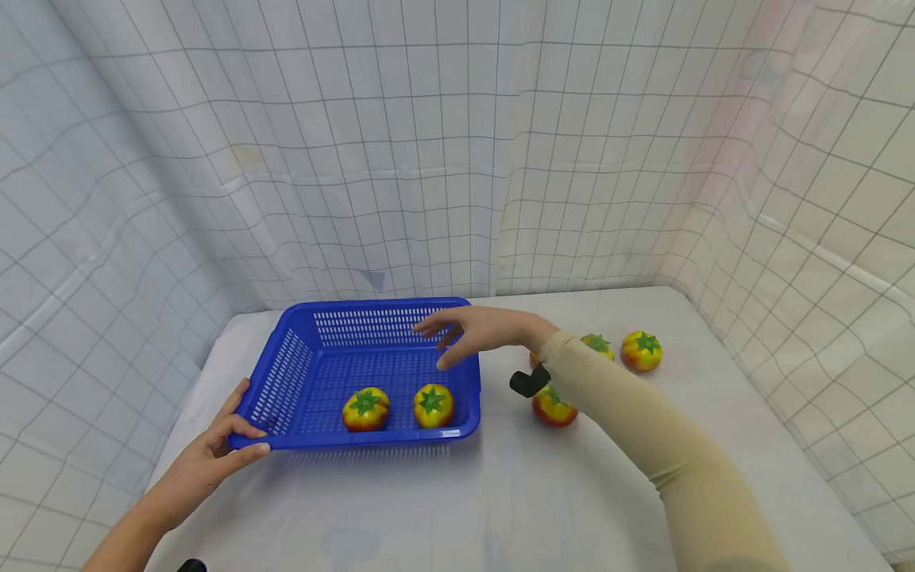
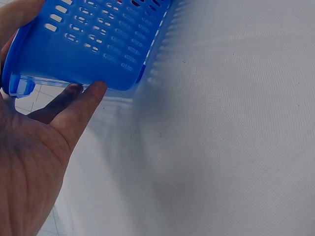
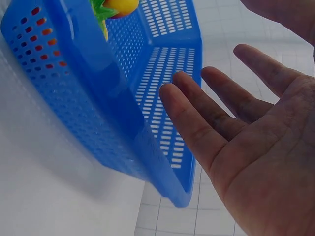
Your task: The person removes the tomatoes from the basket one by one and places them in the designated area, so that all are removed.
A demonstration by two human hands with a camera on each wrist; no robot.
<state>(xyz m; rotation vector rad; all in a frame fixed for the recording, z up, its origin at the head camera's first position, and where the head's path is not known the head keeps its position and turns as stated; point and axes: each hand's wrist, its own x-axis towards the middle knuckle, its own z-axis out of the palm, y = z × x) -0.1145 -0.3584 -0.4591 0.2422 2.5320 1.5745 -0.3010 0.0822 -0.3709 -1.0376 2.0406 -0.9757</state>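
Left hand (image 1: 203,461) holds blue perforated plastic basket (image 1: 336,440); right hand (image 1: 486,328) empty, fingers spread. Likely between transfers; next calls for gripping glossy round yellow-red fruit (image 1: 641,354).

White tabletop (image 1: 429,508) and checked curtains (image 1: 400,159)
The curtains hang behind and along both sides — pale, creased, crossed by thin dark lines.

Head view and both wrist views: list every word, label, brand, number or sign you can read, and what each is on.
None: no readable text in any view.
Blue basket: slots only, no lettering visible.
Yellow-red fruits: no stickers or labels visible.
Sheet walls: grid lines, no characters.
Black wrist piece: too small to tell.
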